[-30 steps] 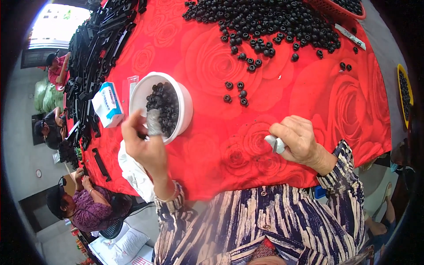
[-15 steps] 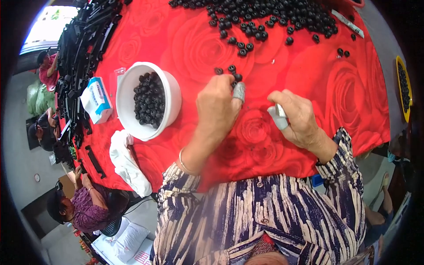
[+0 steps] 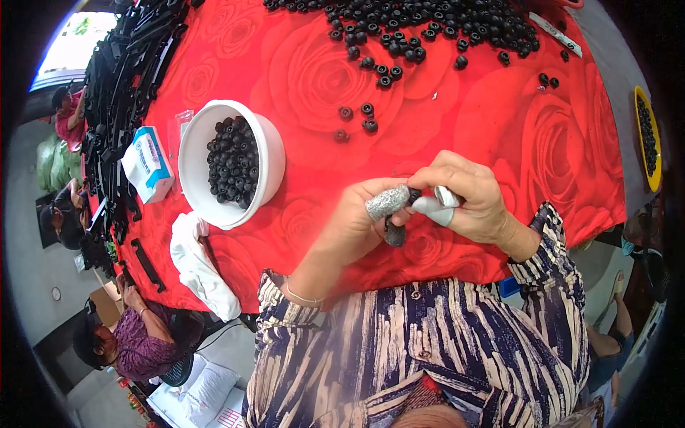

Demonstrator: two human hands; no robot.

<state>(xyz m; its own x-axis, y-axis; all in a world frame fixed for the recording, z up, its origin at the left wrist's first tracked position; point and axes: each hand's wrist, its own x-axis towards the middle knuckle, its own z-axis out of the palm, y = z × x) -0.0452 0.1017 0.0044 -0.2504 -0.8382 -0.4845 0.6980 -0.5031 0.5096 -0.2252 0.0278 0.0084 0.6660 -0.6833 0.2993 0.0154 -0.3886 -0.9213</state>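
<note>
My left hand (image 3: 360, 217) pinches a small round black part (image 3: 414, 195), mostly hidden by the fingers. One of its fingers has a grey wrap (image 3: 386, 203). Below that finger shows a dark, rounded thing (image 3: 394, 232) that I cannot make out. Right against it is my right hand (image 3: 474, 200), its fingers curled around a small silver-grey piece (image 3: 447, 196) whose kind I cannot tell. A pale cover sits on the right thumb. Several loose black parts (image 3: 368, 109) with holes lie on the red cloth beyond the hands.
A white bowl (image 3: 274, 167) with black parts stands left, near a tissue box (image 3: 151, 164) and white cloth (image 3: 196, 267). A heap of black parts (image 3: 428, 28) covers the far side. Long black pieces (image 3: 132, 78) pile up far left; a yellow tray (image 3: 656, 178) is right.
My left hand has drawn back from the loose black parts toward me, bringing one to my right hand. The hands, apart before, now meet. My right hand has shifted slightly left.
</note>
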